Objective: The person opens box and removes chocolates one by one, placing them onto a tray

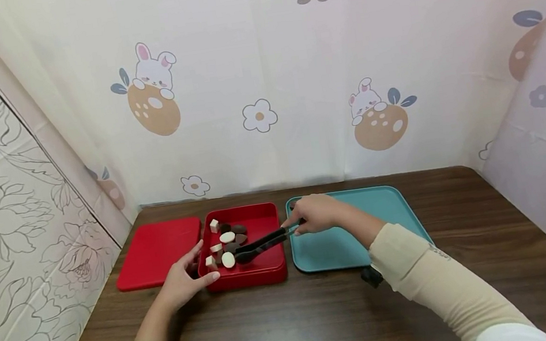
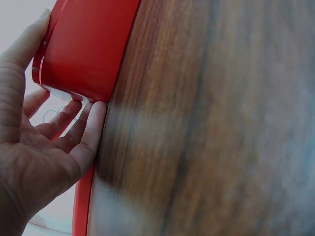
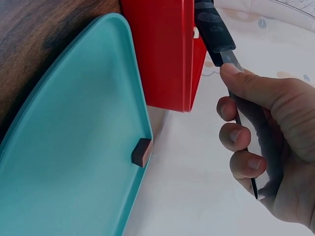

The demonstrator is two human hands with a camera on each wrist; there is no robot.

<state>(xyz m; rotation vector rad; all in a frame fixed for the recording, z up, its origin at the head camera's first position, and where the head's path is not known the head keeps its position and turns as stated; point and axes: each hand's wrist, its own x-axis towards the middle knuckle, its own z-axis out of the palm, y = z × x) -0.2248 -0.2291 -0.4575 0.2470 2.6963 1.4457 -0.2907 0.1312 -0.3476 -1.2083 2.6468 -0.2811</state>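
My right hand (image 1: 317, 212) grips metal tongs (image 1: 265, 244) with black ends, angled down to the left into a red box (image 1: 260, 212). White and dark brown pieces that look like chocolates, ovals and cubes among them, lie in the box's left half; one white oval piece (image 1: 228, 259) sits beside the tong tips. Whether the tips hold a piece, I cannot tell. At the box's left side, my left hand (image 1: 184, 282) holds it, thumb at the front rim and fingers (image 2: 88, 132) against the side wall.
A teal tray (image 1: 365, 227) lies right of the box, with a dark brown block (image 3: 142, 152) near its edge. A flat red lid (image 1: 163, 250) is on the wooden table (image 1: 294, 325) at the left. A printed curtain (image 1: 246, 52) hangs behind.
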